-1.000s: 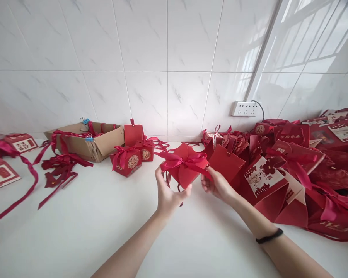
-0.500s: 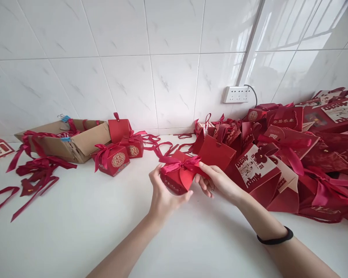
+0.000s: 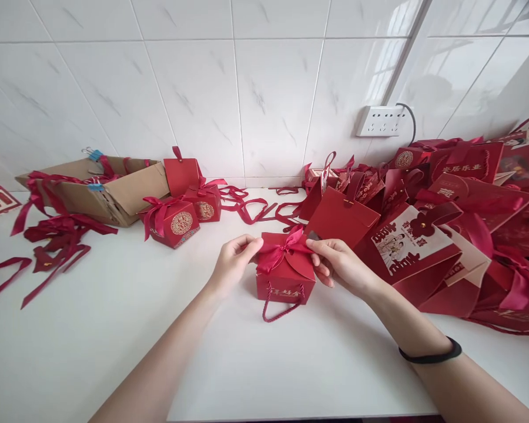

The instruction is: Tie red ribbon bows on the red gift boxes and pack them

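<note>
A small red gift box (image 3: pixel 286 286) stands upright on the white table in front of me. Its cord handle (image 3: pixel 281 317) hangs down the near side, below gold lettering. A crimson satin ribbon (image 3: pixel 272 259) is tied in a bow on its lid. My left hand (image 3: pixel 238 258) pinches the bow's left side between thumb and fingers. On the other side, my right hand (image 3: pixel 338 263) pinches the right side of the same ribbon. The fingertips partly cover the ribbon's ends.
Two red boxes with bows (image 3: pixel 173 223) stand left of centre, beside a cardboard box (image 3: pixel 136 191) holding ribbons. Loose ribbons (image 3: pixel 62 235) lie at the left. A heap of red gift bags (image 3: pixel 417 244) fills the right side. A white power strip (image 3: pixel 380 121) is on the tiled wall.
The box has turned and come nearer, now standing level with its cord handle showing. My left hand has moved from the box's side up to the ribbon. The view has tilted down.
</note>
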`<state>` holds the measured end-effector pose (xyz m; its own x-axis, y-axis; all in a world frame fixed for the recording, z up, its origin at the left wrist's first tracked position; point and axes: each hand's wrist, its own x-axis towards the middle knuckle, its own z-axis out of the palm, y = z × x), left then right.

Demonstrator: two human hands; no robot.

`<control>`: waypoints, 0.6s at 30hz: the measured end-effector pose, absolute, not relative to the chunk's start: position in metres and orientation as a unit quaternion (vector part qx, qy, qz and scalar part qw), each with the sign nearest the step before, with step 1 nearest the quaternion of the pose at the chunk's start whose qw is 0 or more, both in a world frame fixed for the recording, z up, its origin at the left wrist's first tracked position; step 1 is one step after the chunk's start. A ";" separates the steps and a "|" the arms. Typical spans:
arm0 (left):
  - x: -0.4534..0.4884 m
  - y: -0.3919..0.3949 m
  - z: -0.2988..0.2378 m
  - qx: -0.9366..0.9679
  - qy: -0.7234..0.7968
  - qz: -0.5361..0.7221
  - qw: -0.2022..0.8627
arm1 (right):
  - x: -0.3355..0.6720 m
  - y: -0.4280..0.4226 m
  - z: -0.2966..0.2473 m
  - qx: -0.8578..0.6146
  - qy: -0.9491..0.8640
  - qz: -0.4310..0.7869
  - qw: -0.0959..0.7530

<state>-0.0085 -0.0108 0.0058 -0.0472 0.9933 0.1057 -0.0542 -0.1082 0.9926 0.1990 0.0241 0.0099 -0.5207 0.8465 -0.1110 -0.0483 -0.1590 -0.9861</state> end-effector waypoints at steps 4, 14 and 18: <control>-0.023 -0.007 0.009 0.412 0.406 0.662 0.477 | 0.206 0.025 0.016 -0.333 -0.512 0.679 0.407; -0.078 0.000 0.033 0.174 0.420 0.844 0.285 | 0.246 0.021 0.050 -0.212 -0.405 0.611 0.647; -0.071 -0.002 0.028 0.226 0.483 0.844 0.057 | 0.243 0.018 0.050 -0.251 -0.453 0.567 0.641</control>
